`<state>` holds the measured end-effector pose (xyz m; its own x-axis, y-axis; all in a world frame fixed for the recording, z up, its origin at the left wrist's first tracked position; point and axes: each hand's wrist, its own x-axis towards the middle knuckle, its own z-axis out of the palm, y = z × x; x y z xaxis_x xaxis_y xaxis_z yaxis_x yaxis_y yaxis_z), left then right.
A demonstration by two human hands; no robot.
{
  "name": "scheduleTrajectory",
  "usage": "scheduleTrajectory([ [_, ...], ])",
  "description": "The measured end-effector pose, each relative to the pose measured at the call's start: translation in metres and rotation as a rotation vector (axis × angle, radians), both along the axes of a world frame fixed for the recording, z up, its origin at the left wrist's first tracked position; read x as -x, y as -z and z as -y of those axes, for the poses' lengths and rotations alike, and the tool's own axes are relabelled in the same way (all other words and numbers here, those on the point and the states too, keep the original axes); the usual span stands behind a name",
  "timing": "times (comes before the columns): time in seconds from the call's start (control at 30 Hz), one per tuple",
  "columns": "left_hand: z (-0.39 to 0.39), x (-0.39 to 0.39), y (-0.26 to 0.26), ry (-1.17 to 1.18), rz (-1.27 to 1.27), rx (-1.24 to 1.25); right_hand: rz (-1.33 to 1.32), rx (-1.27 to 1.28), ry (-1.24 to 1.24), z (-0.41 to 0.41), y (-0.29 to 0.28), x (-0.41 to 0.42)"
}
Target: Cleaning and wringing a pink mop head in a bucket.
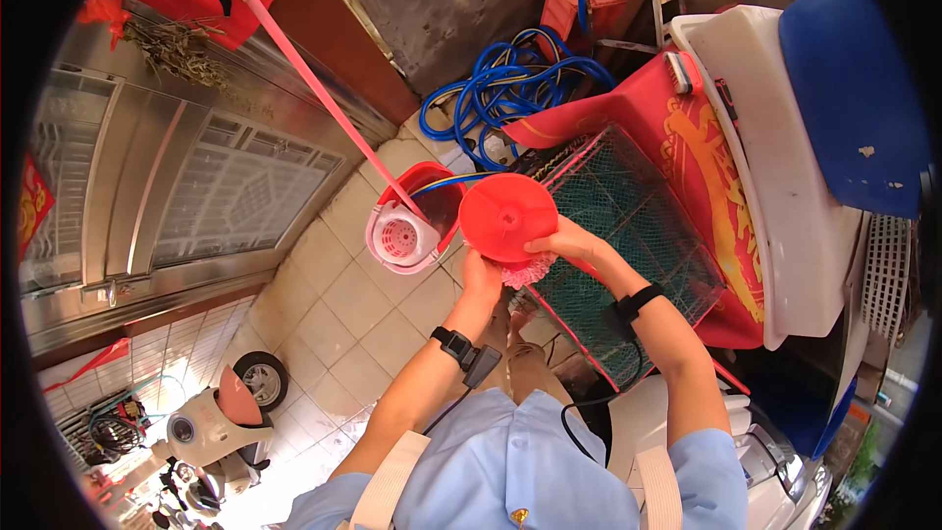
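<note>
A round red plastic disc [508,215], seemingly a mop head's plate, is held up in front of me. Pink mop strands [526,272] stick out below its lower edge. My right hand [570,239] grips the disc's right rim, thumb on its face. Under the lower left edge, my left hand [480,272] holds it from below; its fingers are partly hidden. Behind and to the left, a red and pink mop bucket [375,235] with a white and pink wringer basket [403,238] stands on the tiles. A pink mop pole [324,96] leans out of it.
A blue hose [478,96] lies coiled by the wall and runs into the bucket. A green mesh cage [618,235] with a red frame is at the right, beside white tubs [773,162]. A scrub brush [683,73] rests above. Metal doors [235,184] and a scooter [213,423] are left.
</note>
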<state>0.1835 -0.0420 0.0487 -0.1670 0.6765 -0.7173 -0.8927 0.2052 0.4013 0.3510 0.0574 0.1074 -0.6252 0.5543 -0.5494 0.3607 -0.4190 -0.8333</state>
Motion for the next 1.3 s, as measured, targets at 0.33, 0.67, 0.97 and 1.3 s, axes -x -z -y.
scheduleTrajectory([
  [0.33, 0.005, 0.003, 0.002, 0.004, 0.164, -0.035, -0.035, 0.147, 0.114, -0.02, -0.006, 0.025],
  [0.67, -0.034, 0.022, -0.007, 0.09, -0.692, 0.316, 0.345, -0.637, -0.041, -0.008, 0.007, 0.026],
  [0.97, -0.049, 0.055, 0.01, 0.268, -1.21, 0.132, 0.455, -0.969, -0.024, 0.025, 0.013, 0.026],
  [1.3, -0.059, 0.092, -0.03, 0.571, -1.035, 0.099, 0.637, -1.062, -0.07, 0.049, 0.028, 0.031],
])
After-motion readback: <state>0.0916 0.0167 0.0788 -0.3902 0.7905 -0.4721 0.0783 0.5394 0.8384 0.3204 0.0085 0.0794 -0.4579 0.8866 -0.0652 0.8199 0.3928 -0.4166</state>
